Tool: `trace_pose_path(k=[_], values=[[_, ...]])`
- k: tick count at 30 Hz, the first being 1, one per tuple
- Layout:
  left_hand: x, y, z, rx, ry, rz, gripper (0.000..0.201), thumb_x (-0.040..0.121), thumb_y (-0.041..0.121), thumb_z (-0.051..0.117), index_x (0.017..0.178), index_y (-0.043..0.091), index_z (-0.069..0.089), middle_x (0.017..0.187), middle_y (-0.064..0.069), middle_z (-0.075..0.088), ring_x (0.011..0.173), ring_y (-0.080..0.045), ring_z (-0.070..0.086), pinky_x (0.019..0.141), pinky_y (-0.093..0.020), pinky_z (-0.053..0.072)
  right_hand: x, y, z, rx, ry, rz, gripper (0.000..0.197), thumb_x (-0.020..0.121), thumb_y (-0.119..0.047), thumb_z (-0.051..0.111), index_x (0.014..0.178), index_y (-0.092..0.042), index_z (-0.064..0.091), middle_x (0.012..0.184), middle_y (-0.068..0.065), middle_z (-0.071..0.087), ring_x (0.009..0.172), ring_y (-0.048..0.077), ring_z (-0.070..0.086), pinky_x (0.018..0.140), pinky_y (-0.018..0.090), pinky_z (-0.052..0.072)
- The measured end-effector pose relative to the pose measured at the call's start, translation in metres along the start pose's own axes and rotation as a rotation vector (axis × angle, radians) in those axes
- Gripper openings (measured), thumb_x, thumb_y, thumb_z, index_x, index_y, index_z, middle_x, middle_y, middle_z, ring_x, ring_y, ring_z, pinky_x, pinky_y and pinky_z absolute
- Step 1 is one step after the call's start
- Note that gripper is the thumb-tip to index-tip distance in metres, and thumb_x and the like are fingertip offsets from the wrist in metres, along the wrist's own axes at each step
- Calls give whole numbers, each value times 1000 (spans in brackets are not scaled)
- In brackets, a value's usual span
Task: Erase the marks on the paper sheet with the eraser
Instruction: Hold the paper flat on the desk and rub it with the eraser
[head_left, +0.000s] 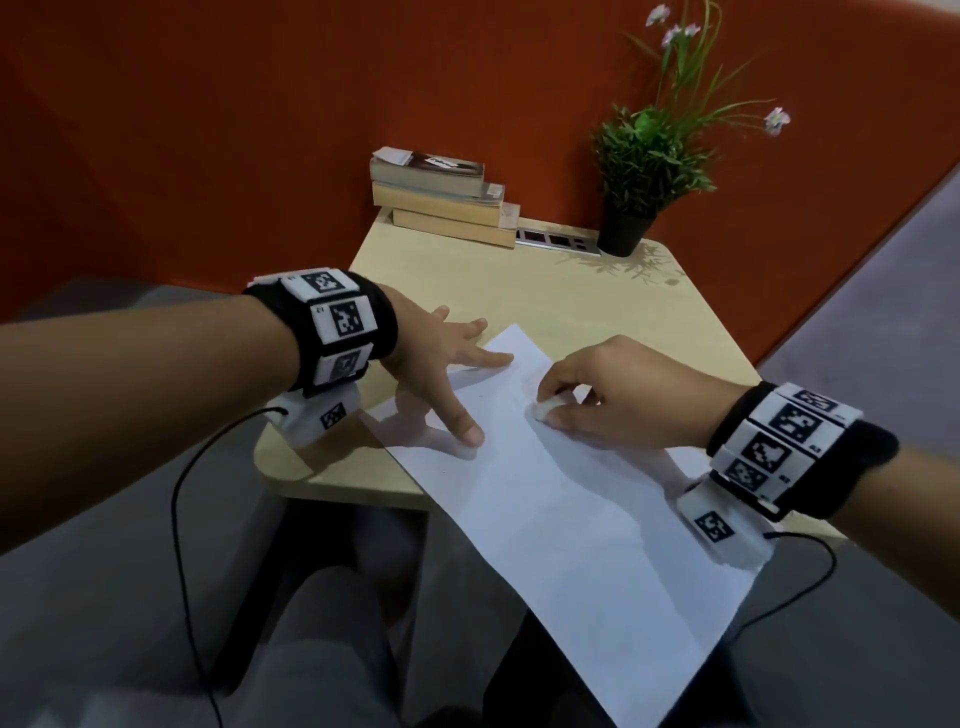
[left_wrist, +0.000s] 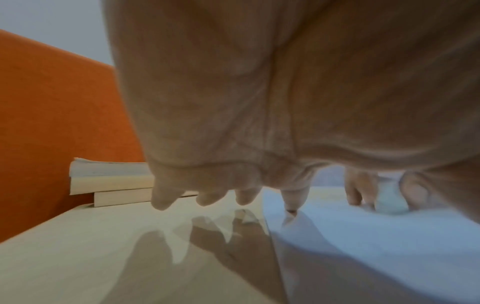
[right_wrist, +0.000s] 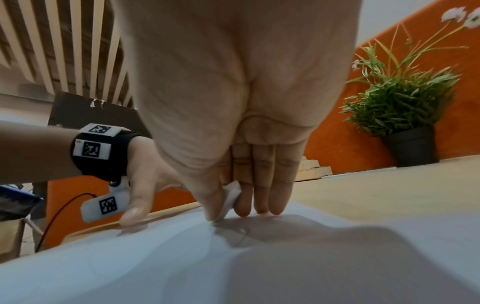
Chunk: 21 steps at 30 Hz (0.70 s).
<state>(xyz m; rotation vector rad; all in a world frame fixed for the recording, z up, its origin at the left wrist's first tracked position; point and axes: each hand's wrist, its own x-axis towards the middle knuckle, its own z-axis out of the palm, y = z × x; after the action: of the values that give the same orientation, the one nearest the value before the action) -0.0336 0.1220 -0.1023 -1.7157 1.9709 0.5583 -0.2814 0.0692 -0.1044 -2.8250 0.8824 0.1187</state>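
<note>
A white paper sheet (head_left: 561, 519) lies slanted across the wooden table (head_left: 571, 301), its near end hanging over the front edge. My right hand (head_left: 587, 395) pinches a small white eraser (head_left: 545, 409) between thumb and fingers and presses it onto the sheet's upper part; the same eraser (right_wrist: 230, 196) shows in the right wrist view above a faint pencil mark (right_wrist: 242, 236). My left hand (head_left: 447, 374) is spread flat, with its thumb and forefinger pressing the sheet's left edge. From the left wrist view the left fingertips (left_wrist: 293, 200) touch the paper edge (left_wrist: 337, 236).
A stack of books (head_left: 441, 200) sits at the table's back edge beside a power strip (head_left: 558, 241). A potted plant (head_left: 636, 192) stands at the back right against the orange partition (head_left: 260, 130). Thin black cables (head_left: 182, 499) hang from both wristbands.
</note>
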Motion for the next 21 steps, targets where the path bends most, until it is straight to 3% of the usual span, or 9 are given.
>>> trace_pose_path(k=[2, 6, 14, 16, 18, 21], values=[[2, 5, 6, 56, 22, -24, 133, 52, 104, 54, 154, 60, -19, 168, 7, -32, 155, -38, -26, 120, -73, -8, -1, -3, -1, -3, -18, -6, 12, 100, -40, 68, 107, -33, 76, 98, -18, 76, 87, -4, 65, 74, 22, 50], [4, 4, 10, 77, 73, -60, 140, 40, 109, 52, 151, 64, -21, 166, 6, -36, 153, -38, -31, 117, -74, -13, 11, -17, -12, -55, -44, -34, 15, 100, -36, 69, 111, -28, 77, 99, -13, 75, 93, 9, 65, 81, 29, 51], [6, 6, 12, 63, 20, -114, 153, 16, 113, 41, 147, 67, -24, 167, 2, -35, 152, -44, -29, 115, -78, -10, 47, -34, 0, -122, 5, 3, 21, 98, -27, 62, 111, -18, 76, 101, 4, 75, 96, 27, 65, 85, 45, 59], [8, 6, 14, 48, 3, -128, 153, 16, 113, 43, 146, 68, -25, 167, 3, -36, 153, -44, -27, 115, -79, -7, 49, -34, 1, -120, 13, -11, 19, 99, -24, 62, 110, -15, 75, 99, 5, 76, 94, 26, 65, 84, 43, 58], [11, 5, 15, 49, -4, -139, 153, 19, 113, 46, 147, 67, -23, 166, 5, -37, 154, -44, -25, 116, -79, -3, 47, -37, 3, -105, 0, -60, 9, 99, -23, 63, 97, -18, 71, 90, 2, 73, 84, 22, 61, 76, 36, 53], [13, 5, 15, 43, -4, -146, 152, 21, 112, 49, 148, 66, -23, 166, 6, -37, 154, -43, -25, 116, -78, -3, 45, -40, 1, -109, -28, -99, 13, 98, -22, 64, 85, -20, 66, 74, -5, 65, 74, 19, 58, 66, 34, 47]])
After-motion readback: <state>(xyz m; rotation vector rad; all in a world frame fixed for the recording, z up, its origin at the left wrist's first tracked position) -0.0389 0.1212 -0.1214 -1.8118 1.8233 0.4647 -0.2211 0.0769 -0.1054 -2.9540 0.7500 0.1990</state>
